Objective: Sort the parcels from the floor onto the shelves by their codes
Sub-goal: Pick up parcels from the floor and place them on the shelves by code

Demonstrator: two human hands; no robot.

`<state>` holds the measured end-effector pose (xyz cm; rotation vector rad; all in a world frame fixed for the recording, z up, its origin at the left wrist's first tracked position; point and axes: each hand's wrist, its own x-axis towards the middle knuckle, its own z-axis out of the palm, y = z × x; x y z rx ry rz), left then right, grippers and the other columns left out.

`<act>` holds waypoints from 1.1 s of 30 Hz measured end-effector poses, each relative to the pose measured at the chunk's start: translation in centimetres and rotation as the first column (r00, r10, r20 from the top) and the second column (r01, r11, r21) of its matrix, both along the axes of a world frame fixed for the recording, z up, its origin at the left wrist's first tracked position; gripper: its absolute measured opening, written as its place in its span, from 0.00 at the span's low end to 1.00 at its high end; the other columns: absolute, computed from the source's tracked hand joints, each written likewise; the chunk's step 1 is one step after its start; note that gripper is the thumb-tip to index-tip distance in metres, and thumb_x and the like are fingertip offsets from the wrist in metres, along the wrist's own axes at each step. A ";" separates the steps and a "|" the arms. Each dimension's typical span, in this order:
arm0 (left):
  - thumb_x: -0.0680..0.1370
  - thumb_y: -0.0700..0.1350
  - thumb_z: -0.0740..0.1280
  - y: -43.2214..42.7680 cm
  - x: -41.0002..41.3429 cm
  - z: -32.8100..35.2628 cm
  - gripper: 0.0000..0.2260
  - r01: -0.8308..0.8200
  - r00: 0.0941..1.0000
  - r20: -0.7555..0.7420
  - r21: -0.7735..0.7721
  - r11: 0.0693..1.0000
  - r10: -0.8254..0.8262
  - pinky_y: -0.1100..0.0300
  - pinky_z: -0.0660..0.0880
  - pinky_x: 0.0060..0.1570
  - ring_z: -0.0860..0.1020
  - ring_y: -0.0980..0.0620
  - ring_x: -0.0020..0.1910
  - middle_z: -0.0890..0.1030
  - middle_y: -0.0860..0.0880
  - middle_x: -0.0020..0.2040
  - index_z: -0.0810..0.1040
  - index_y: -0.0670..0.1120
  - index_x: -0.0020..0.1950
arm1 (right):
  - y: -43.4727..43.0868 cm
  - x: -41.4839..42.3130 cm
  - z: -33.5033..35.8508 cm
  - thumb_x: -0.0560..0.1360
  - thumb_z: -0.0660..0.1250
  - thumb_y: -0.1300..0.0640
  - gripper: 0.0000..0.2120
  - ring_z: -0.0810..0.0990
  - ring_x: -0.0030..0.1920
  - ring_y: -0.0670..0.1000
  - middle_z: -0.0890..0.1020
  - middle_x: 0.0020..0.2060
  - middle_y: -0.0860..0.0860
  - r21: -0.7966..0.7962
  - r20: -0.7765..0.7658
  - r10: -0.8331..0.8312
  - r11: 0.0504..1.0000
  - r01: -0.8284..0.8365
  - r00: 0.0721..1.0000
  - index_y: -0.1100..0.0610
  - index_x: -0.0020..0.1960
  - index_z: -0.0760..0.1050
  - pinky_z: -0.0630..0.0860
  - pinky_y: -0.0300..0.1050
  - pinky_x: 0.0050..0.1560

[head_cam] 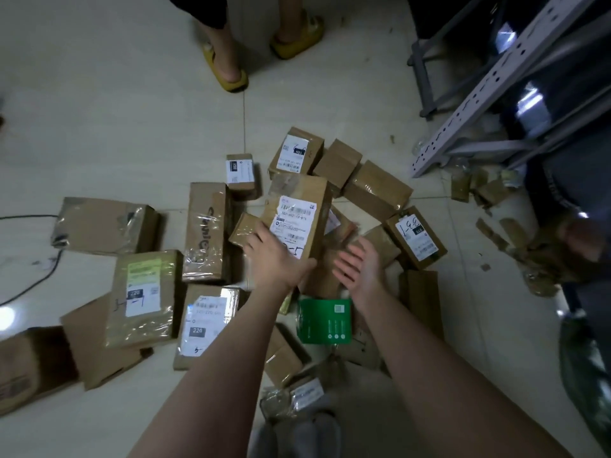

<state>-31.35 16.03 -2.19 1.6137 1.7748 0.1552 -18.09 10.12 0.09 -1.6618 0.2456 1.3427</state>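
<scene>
While cardboard parcels are lying scattered over the tiled floor (99, 104), the person's left hand (274, 256) is gripping the near end of a long labelled parcel (299, 206), with fingers curling over its left edge and the thumb pressing by the near right corner. That parcel is resting tilted on top of the pile in the middle of the floor. The right hand (358, 264) is hovering just beside it, fingers straight and slightly spread, palm facing the box, holding nothing. A green box (324, 320) is lying between the forearms. Two taped parcels marked 220 (142, 299) are sitting to the left. Another person in yellow slippers (231, 77) is standing beyond the pile, and a grey metal shelf upright (496, 81) is showing at the upper right
</scene>
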 end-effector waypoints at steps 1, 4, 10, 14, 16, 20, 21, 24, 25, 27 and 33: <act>0.59 0.58 0.80 -0.4 0.5 2.6 0.57 0.006 0.999 0.048 0.018 1.000 -0.007 0.47 0.59 0.71 0.61 0.39 0.70 0.64 0.39 0.70 0.51 0.39 0.77 | -0.2 -0.1 2.4 0.81 0.61 0.45 0.24 0.78 0.59 0.55 0.78 0.63 0.56 0.014 0.010 0.017 1.000 -0.017 1.000 0.57 0.71 0.70 0.75 0.51 0.59; 0.58 0.58 0.79 -2.0 1.9 11.2 0.56 0.024 0.988 0.150 0.068 0.997 -0.034 0.45 0.64 0.70 0.63 0.40 0.69 0.66 0.41 0.68 0.53 0.41 0.77 | -0.7 -0.5 10.6 0.77 0.67 0.45 0.22 0.77 0.61 0.53 0.79 0.59 0.51 0.057 0.074 0.055 0.997 -0.060 0.996 0.51 0.68 0.73 0.74 0.50 0.58; 0.55 0.63 0.73 -4.8 2.1 28.5 0.53 0.065 0.945 0.310 0.140 0.988 -0.106 0.44 0.71 0.63 0.65 0.46 0.66 0.69 0.47 0.65 0.57 0.45 0.75 | -4.0 -0.5 26.9 0.71 0.73 0.51 0.17 0.82 0.56 0.52 0.85 0.53 0.47 0.184 0.165 0.032 0.981 -0.063 0.986 0.43 0.60 0.78 0.78 0.52 0.52; 0.55 0.65 0.73 -7.2 1.1 38.1 0.55 0.136 0.913 0.358 0.182 0.974 -0.195 0.44 0.70 0.66 0.65 0.46 0.67 0.70 0.47 0.65 0.57 0.44 0.76 | -6.9 -1.5 36.7 0.72 0.72 0.57 0.19 0.85 0.52 0.53 0.86 0.52 0.51 0.283 0.251 -0.033 0.958 -0.040 0.967 0.52 0.62 0.78 0.79 0.43 0.39; 0.56 0.64 0.74 -8.5 0.4 42.2 0.57 0.178 0.895 0.374 0.200 0.963 -0.243 0.45 0.67 0.68 0.64 0.45 0.68 0.68 0.46 0.67 0.54 0.42 0.77 | -8.5 -2.4 41.0 0.70 0.72 0.58 0.17 0.85 0.49 0.53 0.86 0.51 0.52 0.319 0.282 -0.077 0.948 -0.018 0.956 0.54 0.59 0.80 0.80 0.44 0.41; 0.58 0.61 0.76 -11.9 -0.8 49.0 0.58 0.263 0.851 0.398 0.240 0.934 -0.342 0.48 0.65 0.70 0.62 0.46 0.71 0.66 0.47 0.69 0.51 0.41 0.79 | -12.9 -4.6 47.7 0.74 0.69 0.66 0.12 0.85 0.45 0.50 0.87 0.47 0.52 0.396 0.289 -0.218 0.914 0.090 0.932 0.53 0.55 0.80 0.78 0.43 0.40; 0.58 0.59 0.77 -12.9 -1.1 50.2 0.57 0.277 0.839 0.410 0.246 0.929 -0.358 0.50 0.65 0.70 0.62 0.48 0.70 0.66 0.47 0.68 0.52 0.42 0.78 | -14.1 -5.1 49.0 0.75 0.68 0.66 0.13 0.85 0.46 0.51 0.87 0.48 0.52 0.407 0.285 -0.257 0.905 0.126 0.924 0.53 0.56 0.80 0.78 0.44 0.41; 0.57 0.61 0.76 -16.2 -1.9 53.4 0.56 0.310 0.795 0.452 0.271 0.911 -0.405 0.57 0.63 0.69 0.61 0.53 0.69 0.65 0.51 0.67 0.54 0.43 0.77 | -17.7 -6.6 51.8 0.75 0.67 0.65 0.14 0.84 0.49 0.52 0.86 0.50 0.52 0.442 0.273 -0.349 0.873 0.205 0.896 0.53 0.58 0.80 0.77 0.48 0.45; 0.57 0.61 0.76 -17.2 -2.1 54.3 0.55 0.325 0.779 0.464 0.277 0.904 -0.422 0.59 0.61 0.68 0.60 0.54 0.69 0.65 0.52 0.67 0.55 0.43 0.77 | -18.8 -7.0 52.5 0.76 0.67 0.66 0.14 0.84 0.48 0.52 0.86 0.49 0.51 0.450 0.266 -0.383 0.861 0.238 0.884 0.54 0.58 0.80 0.77 0.47 0.46; 0.58 0.59 0.77 -18.8 -2.2 55.7 0.54 0.355 0.750 0.479 0.291 0.888 -0.457 0.57 0.62 0.70 0.61 0.52 0.69 0.65 0.51 0.67 0.55 0.43 0.76 | -20.8 -7.6 53.9 0.75 0.67 0.66 0.14 0.84 0.46 0.52 0.87 0.47 0.50 0.465 0.252 -0.447 0.834 0.298 0.858 0.53 0.58 0.80 0.76 0.47 0.45; 0.58 0.60 0.76 -21.1 -2.4 59.0 0.51 0.433 0.688 0.461 0.359 0.827 -0.560 0.46 0.68 0.67 0.63 0.49 0.69 0.66 0.47 0.67 0.59 0.44 0.75 | -24.2 -8.1 57.4 0.74 0.68 0.68 0.17 0.85 0.43 0.49 0.87 0.48 0.51 0.530 0.272 -0.514 0.786 0.319 0.814 0.53 0.60 0.78 0.78 0.39 0.36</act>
